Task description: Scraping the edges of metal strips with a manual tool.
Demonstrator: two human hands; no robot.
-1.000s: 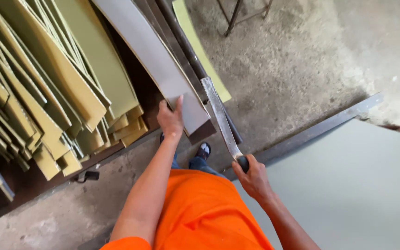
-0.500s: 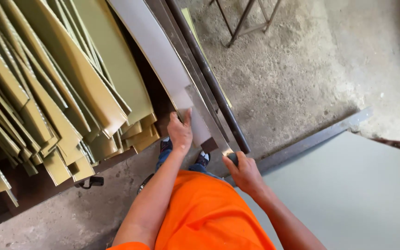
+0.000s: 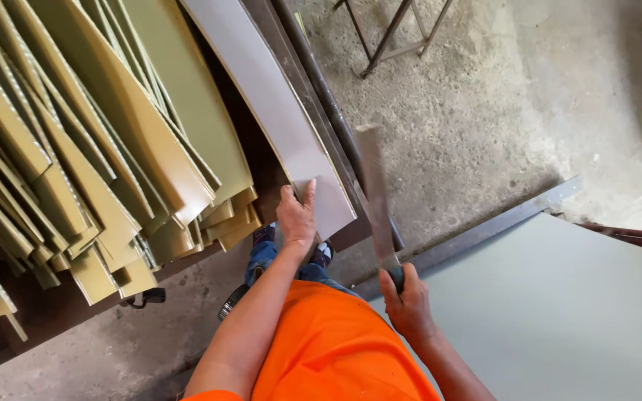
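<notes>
left hand [image 3: 296, 217]: fingers clamped on grey panel [image 3: 276, 111] edge | right hand [image 3: 406, 301]: fingers wrapped around long flat blade [image 3: 374, 197], probably metal | olive profiles [image 3: 91, 148] left of fingers

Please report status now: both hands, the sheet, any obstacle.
Left hand grips grey sheet at its lower end. Right hand holds long flat blade, raised. Olive strips stacked left, apart from sheet.

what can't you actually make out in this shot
Head view, the only one:
- The long flat blade is motion-blurred; its edge and tip are unclear.
- Its handle is hidden inside the right hand.
- How far the grey sheet runs: cut off by the top edge.
- The left hand grips that sheet's corner; its palm side is hidden.
- The person's feet, mostly covered by the orange shirt.
</notes>
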